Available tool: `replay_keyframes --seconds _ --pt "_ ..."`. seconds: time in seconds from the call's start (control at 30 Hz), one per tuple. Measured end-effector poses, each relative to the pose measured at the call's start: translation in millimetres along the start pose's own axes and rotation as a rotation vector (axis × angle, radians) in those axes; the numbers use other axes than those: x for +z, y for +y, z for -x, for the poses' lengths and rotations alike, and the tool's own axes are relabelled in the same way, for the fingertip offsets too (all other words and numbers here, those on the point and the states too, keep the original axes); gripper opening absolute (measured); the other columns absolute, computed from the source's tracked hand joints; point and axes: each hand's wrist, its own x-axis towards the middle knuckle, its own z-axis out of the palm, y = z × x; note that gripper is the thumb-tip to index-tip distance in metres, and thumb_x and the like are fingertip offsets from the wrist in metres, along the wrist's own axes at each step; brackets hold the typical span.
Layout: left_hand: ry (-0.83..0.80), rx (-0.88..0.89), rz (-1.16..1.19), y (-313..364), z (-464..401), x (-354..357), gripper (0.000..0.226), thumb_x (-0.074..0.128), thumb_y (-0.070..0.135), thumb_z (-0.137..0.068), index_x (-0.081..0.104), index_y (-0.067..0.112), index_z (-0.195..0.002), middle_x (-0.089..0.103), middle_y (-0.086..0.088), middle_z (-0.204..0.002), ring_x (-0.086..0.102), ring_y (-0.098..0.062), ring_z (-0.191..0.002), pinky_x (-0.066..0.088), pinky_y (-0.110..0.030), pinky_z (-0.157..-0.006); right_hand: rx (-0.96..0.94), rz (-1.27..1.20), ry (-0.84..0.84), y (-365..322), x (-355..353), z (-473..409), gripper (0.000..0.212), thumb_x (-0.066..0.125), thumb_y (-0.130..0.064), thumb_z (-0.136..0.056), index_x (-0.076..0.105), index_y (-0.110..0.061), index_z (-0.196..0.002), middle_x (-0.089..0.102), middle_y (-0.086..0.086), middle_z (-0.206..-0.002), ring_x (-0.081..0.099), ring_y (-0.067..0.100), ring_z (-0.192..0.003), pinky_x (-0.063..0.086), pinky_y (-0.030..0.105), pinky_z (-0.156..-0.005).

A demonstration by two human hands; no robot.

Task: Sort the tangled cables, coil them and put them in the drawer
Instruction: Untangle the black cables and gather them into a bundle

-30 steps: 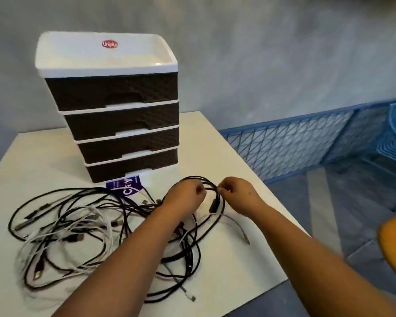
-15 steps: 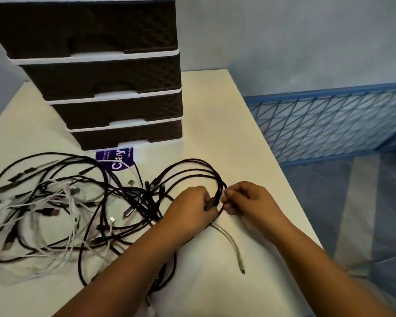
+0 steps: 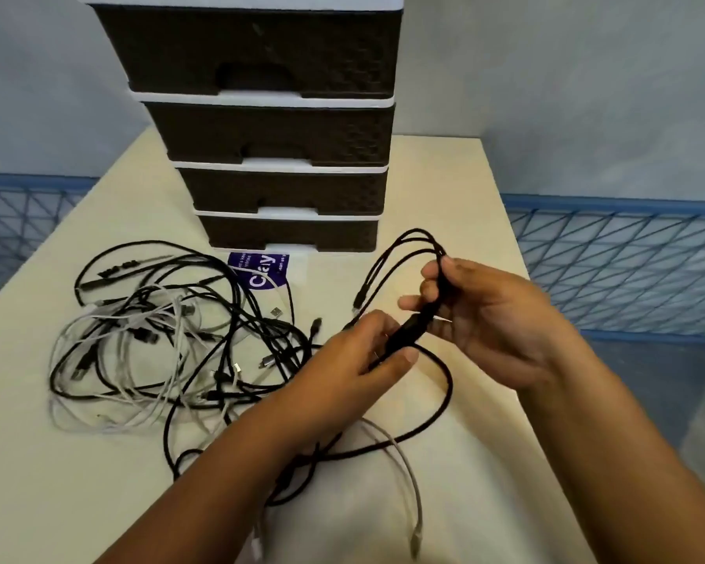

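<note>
A tangle of black and white cables lies on the cream table, left of centre. My left hand pinches the thick black junction of a black multi-head cable, raised a little above the table. My right hand grips the bunched thin leads of the same cable near their bend, and the looped leads arch up and leftward. The cable's long tail curves down under my left forearm. A brown drawer unit with all drawers closed stands behind the cables.
A white cable trails toward the table's near edge. A purple label lies at the foot of the drawer unit. Blue mesh fencing runs behind the table on both sides, in front of a grey wall.
Both hands have lifted the black multi-head cable off the table and drawn it away from the tangle. The camera has moved in closer and swung toward the drawer unit.
</note>
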Motion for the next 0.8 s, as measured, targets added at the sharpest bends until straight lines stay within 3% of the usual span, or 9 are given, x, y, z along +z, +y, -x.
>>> replay_keyframes --seconds 0.13,0.27,0.4,0.5,0.6,0.67,0.7,0.73,0.8 --pt "0.008 -0.040 -0.163 -15 6 -18 0.028 0.045 0.043 -0.101 0.060 0.023 -0.088 0.061 -0.001 -0.074 0.058 -0.012 -0.066 0.048 -0.037 -0.062 -0.124 -0.100 -0.023 -41 9 -6 0.026 0.036 -0.023 -0.104 0.053 -0.015 -0.085 0.044 -0.003 -0.061 0.053 0.013 -0.057 0.056 0.034 -0.073" --pt "0.070 -0.065 -0.219 -31 16 -36 0.035 0.040 0.047 -0.100 0.058 0.022 -0.085 0.056 0.004 -0.071 0.053 -0.005 -0.065 0.044 -0.031 -0.063 -0.257 -0.158 -0.051 -80 6 -7 0.028 0.033 -0.026 -0.104 0.049 -0.019 -0.082 0.035 -0.010 -0.057 0.035 0.005 -0.047 0.051 0.023 -0.061" --pt "0.138 -0.039 -0.237 -27 20 -49 0.031 0.039 0.046 -0.101 0.062 0.028 -0.091 0.061 0.015 -0.076 0.057 -0.001 -0.075 0.044 -0.026 -0.066 -0.345 0.037 0.036 -85 1 -5 0.030 0.036 -0.028 -0.104 0.053 -0.017 -0.081 0.028 -0.009 -0.053 0.023 0.006 -0.043 0.036 0.021 -0.048" --pt "0.217 0.021 -0.119 -3 17 -59 0.025 0.042 0.043 -0.101 0.062 0.033 -0.091 0.061 0.027 -0.081 0.057 0.004 -0.080 0.044 -0.025 -0.071 -0.305 0.469 0.053 -61 8 2 0.031 0.056 -0.042 -0.093 0.062 -0.013 -0.083 0.033 -0.008 -0.051 0.028 0.010 -0.046 0.035 0.023 -0.048" --pt "0.232 0.108 -0.084 25 8 -65 0.011 0.053 0.037 -0.098 0.064 0.035 -0.098 0.066 0.013 -0.093 0.062 -0.005 -0.092 0.052 -0.036 -0.083 -0.213 0.847 -0.115 -31 24 9 0.034 0.075 -0.047 -0.072 0.072 -0.020 -0.092 0.045 0.002 -0.059 0.038 0.019 -0.055 0.034 0.027 -0.052" --pt "0.241 0.168 0.103 41 3 -65 0.013 0.064 0.024 -0.093 0.062 0.034 -0.102 0.065 0.009 -0.093 0.064 -0.010 -0.090 0.054 -0.036 -0.082 -0.252 0.869 -0.232 -15 36 12 0.028 0.078 -0.037 -0.076 0.074 -0.020 -0.098 0.042 0.008 -0.064 0.034 0.022 -0.056 0.028 0.029 -0.052" --pt "0.238 0.195 0.215 47 2 -66 0.020 0.067 0.016 -0.091 0.059 0.030 -0.103 0.064 0.011 -0.090 0.063 -0.008 -0.087 0.052 -0.030 -0.080 -0.304 0.849 -0.245 -10 41 13 0.021 0.076 -0.029 -0.081 0.074 -0.017 -0.098 0.046 0.006 -0.063 0.038 0.015 -0.055 0.030 0.024 -0.052" --pt "0.241 0.220 0.294 50 1 -68 0.024 0.067 0.010 -0.090 0.057 0.027 -0.102 0.062 0.012 -0.087 0.061 -0.006 -0.086 0.050 -0.025 -0.079 -0.356 0.832 -0.220 -7 44 14 0.014 0.071 -0.021 -0.087 0.074 -0.013 -0.097 0.053 -0.002 -0.062 0.043 0.005 -0.053 0.034 0.018 -0.052" --pt "0.279 0.262 0.324 51 3 -74 0.023 0.065 0.007 -0.091 0.055 0.024 -0.102 0.060 0.011 -0.085 0.060 -0.005 -0.084 0.048 -0.021 -0.077 -0.439 0.827 -0.128 -9 49 15 0.013 0.062 -0.015 -0.093 0.072 -0.007 -0.091 0.056 -0.013 -0.056 0.048 -0.001 -0.051 0.036 0.009 -0.052"
